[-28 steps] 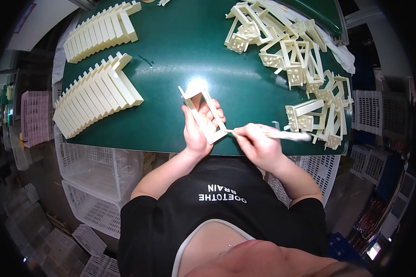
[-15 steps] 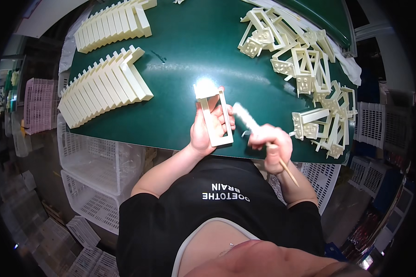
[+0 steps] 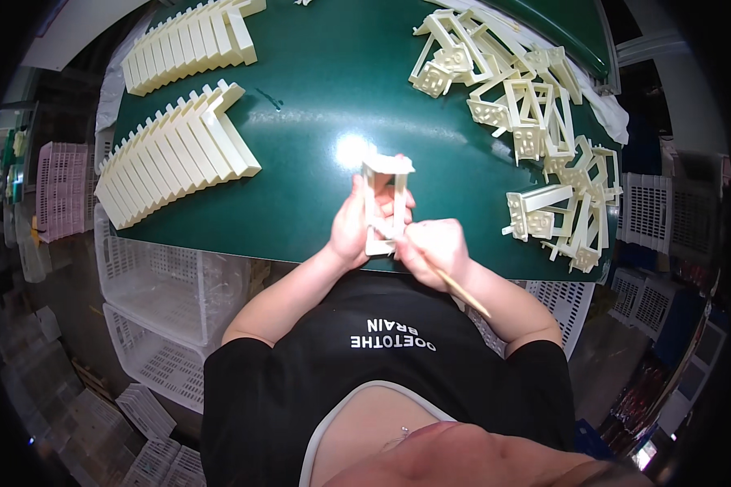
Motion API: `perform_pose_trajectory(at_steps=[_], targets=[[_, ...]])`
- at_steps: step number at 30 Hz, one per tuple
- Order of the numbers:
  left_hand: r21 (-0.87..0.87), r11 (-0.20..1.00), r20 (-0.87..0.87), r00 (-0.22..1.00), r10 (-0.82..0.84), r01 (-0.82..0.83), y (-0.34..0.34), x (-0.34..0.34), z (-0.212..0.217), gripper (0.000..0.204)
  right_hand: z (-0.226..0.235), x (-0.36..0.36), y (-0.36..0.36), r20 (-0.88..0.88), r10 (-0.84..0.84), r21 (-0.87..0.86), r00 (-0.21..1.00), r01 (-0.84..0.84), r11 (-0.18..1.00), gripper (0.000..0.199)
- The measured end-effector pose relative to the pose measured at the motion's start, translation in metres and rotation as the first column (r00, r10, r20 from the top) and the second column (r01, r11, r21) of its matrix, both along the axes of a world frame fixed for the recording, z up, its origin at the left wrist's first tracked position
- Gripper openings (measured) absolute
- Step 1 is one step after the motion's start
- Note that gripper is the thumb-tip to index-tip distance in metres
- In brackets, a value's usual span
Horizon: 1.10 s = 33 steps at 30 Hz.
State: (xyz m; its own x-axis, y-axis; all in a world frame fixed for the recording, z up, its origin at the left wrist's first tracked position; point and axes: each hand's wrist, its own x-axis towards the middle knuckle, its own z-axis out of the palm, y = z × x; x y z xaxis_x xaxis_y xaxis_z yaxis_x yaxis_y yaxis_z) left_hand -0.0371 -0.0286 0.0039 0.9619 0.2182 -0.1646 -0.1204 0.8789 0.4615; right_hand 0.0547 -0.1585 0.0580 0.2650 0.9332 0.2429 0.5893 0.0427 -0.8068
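My left hand (image 3: 349,227) is closed around a cream plastic frame (image 3: 400,196), a long rectangular piece with an open middle and a wider end plate at its far end. It is held above the near part of the green table, with some fingers showing through the opening. My right hand (image 3: 437,250) grips a thin wooden stick (image 3: 464,297) in its fist, the tapered end pointing back toward my right forearm. The stick's whitish front end reaches the near part of the frame's opening, where blur hides its exact shape.
Two neat rows of cream pieces (image 3: 175,158) (image 3: 191,49) lie on the left of the green table (image 3: 317,105). A loose heap of similar frames (image 3: 536,122) covers the right side. White plastic crates (image 3: 158,284) stand below the table's left edge.
My right hand has moved left with the stick, bringing its whitish end from beside the frame to its opening. My left hand has turned the frame so its inner sides show more.
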Motion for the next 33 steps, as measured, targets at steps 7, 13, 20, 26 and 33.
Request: perform_pose_trajectory(at_steps=[7,13,20,26,33], targets=[[0.118,0.993,-0.013,1.0,0.001,0.0,-0.007,-0.001,0.004,0.068,0.023,0.016,-0.011,-0.368,-0.145,-0.437,0.918,-0.033,0.899,0.028],[0.228,0.972,-0.202,0.973,0.109,-0.061,-0.016,-0.001,0.003,0.061,0.014,0.019,-0.021,-0.457,-0.288,-0.28,0.842,0.171,0.945,0.03],[0.222,0.972,-0.278,0.949,0.145,-0.084,-0.018,0.006,0.005,0.057,-0.028,0.028,0.015,0.136,-0.205,0.384,0.969,0.139,0.913,0.028],[0.355,0.92,-0.307,0.909,0.28,-0.164,-0.027,0.008,0.003,0.052,-0.013,0.004,-0.023,-0.22,-0.253,0.011,0.942,0.261,0.965,0.034],[0.454,0.891,-0.259,0.957,0.129,0.003,-0.017,0.006,0.017,0.045,-0.009,0.013,-0.049,-0.522,-0.285,0.254,0.804,0.465,0.848,0.029]])
